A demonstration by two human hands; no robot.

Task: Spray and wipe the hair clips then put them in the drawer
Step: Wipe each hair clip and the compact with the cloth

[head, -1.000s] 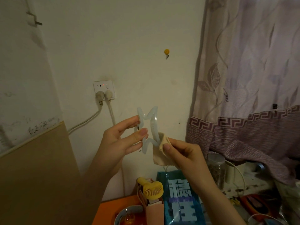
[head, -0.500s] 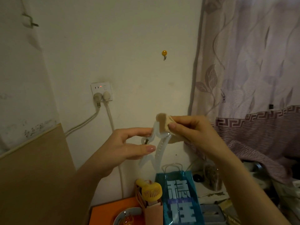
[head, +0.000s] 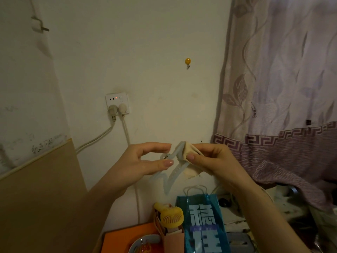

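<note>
Translucent pale plastic, star-shaped: one hair clip (head: 173, 172), held up in front of the wall, above the blue gift bag (head: 202, 223). Pinched near its hinge between thumb and fingers of the left hand (head: 144, 161). Wrapped at its upper point by one beige cloth (head: 189, 154), itself squeezed between thumb and fingers of the right hand (head: 209, 157). Two hands in view, both closed on something. Behind them, one white wall socket (head: 117, 103) with two plugs and two cables, and one yellow wall hook (head: 187, 62). To the right, one patterned lilac curtain (head: 282, 88). Below, one yellow handheld fan (head: 171, 216) just beside the bag, and one orange surface (head: 124, 236) with one bowl (head: 144, 243).
</note>
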